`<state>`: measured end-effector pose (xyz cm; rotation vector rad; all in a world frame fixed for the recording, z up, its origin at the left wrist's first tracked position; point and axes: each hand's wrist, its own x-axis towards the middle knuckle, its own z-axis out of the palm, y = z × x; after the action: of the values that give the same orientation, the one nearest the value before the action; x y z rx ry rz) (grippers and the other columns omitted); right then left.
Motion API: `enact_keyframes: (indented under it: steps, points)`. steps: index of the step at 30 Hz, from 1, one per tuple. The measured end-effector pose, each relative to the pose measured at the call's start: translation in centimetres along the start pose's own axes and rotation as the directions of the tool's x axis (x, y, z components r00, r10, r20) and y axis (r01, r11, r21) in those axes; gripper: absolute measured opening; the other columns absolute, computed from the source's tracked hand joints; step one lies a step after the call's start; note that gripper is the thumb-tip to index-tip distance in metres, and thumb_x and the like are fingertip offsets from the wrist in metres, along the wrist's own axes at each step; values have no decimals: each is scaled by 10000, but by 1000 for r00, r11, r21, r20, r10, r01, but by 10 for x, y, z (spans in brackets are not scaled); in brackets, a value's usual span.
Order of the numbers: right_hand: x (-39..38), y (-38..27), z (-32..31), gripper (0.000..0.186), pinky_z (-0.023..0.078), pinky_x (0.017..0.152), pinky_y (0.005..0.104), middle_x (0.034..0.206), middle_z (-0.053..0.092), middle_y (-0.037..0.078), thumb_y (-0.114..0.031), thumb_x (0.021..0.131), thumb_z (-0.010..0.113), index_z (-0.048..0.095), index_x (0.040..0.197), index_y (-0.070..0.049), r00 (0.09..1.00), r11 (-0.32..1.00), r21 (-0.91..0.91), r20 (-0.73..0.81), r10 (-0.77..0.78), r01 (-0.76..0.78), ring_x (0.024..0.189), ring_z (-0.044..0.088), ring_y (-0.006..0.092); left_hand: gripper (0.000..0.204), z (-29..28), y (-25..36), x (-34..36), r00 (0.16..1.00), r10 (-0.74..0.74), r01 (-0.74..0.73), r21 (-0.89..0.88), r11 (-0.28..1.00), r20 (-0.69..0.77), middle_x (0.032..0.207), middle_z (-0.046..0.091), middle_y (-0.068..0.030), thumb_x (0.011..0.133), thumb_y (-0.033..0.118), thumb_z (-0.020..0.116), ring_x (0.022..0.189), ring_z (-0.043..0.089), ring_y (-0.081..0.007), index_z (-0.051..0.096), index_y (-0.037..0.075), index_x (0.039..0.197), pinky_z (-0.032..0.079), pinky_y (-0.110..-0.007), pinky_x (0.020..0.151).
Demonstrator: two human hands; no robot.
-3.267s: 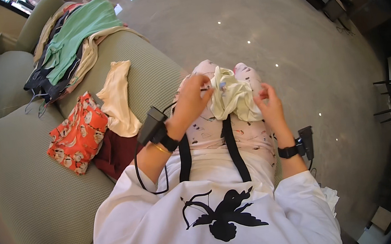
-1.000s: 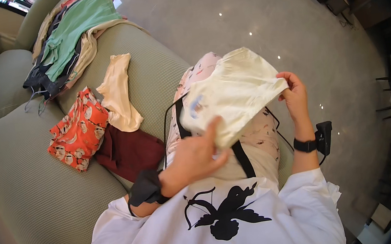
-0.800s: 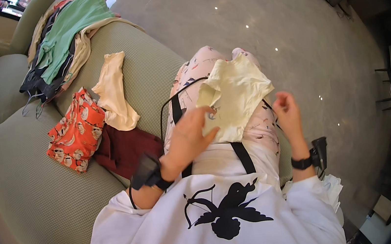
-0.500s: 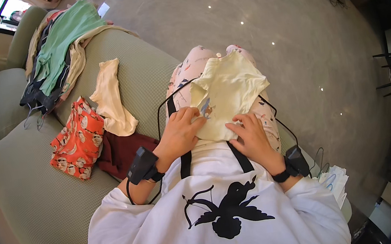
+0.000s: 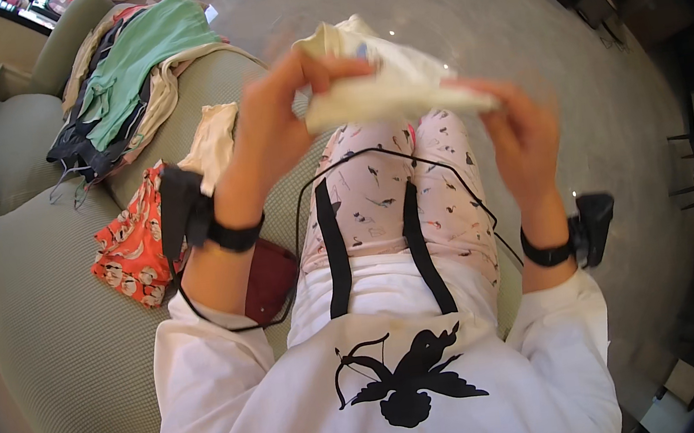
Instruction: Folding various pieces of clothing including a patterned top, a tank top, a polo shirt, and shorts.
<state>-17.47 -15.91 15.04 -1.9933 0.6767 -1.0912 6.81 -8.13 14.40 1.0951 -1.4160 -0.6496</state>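
Observation:
A small pale yellow garment with a little blue print is held up above my knees, its near edge pulled out between my hands. My left hand grips its left end, fingers bent over the cloth. At the other end my right hand pinches the edge between thumb and fingers. Both hands are somewhat blurred. I cannot tell the garment's exact kind. Beneath it are my legs in pink patterned trousers.
On the green sofa to my left lie a red patterned cloth, a peach garment and a maroon cloth. A pile of clothes topped by a green garment lies farther off. A black cable crosses over my lap.
Both hands have lifted the pale yellow garment off my lap and carried it up and away from me. It lay spread flat before; now it is stretched between them.

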Motion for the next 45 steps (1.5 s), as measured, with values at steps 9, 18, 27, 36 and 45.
enact_keyframes:
  steps: [9, 18, 27, 36, 45]
  points:
    - [-135, 53, 54, 241, 450, 835, 310, 992, 612, 144, 40, 734, 561, 600, 969, -2, 849, 969, 16, 485, 208, -247, 958, 583, 275, 320, 22, -29, -151, 842, -390, 217, 428, 877, 373, 963, 605, -90, 635, -58, 609, 916, 547, -279, 588, 39, 939, 445, -318, 735]
    - [-112, 93, 69, 189, 437, 588, 327, 688, 561, 77, -127, 734, 623, 574, 895, -39, 792, 811, -305, 220, 570, -499, 629, 548, 212, 292, 13, -71, -102, 707, -706, 589, 527, 612, 30, 707, 585, -155, 733, 252, 664, 640, 568, -302, 527, 10, 822, 448, -355, 586]
    - [-41, 177, 79, 341, 451, 710, 331, 889, 597, 143, -266, 825, 548, 533, 1023, 12, 692, 706, -300, 170, 701, -642, 795, 568, 265, 563, 60, -150, -24, 855, -511, 434, 665, 608, -90, 962, 570, -228, 672, 430, 690, 918, 533, -356, 546, -48, 932, 428, -403, 789]
    - [-45, 186, 74, 239, 453, 699, 277, 902, 611, 57, -124, 784, 610, 576, 982, 4, 424, 380, 192, 477, 770, -905, 808, 571, 144, 247, 55, -209, -26, 821, -552, 568, 321, 758, -149, 754, 546, -108, 777, 199, 630, 690, 535, -200, 514, 29, 914, 430, -308, 628]
    - [-89, 115, 71, 193, 418, 766, 340, 904, 538, 117, 35, 641, 564, 556, 822, -30, 951, 921, -386, 259, 172, -62, 929, 508, 298, 190, 10, -112, -79, 979, -134, 69, 368, 927, 153, 781, 568, -60, 616, -69, 598, 734, 536, -197, 517, 47, 743, 429, -304, 706]
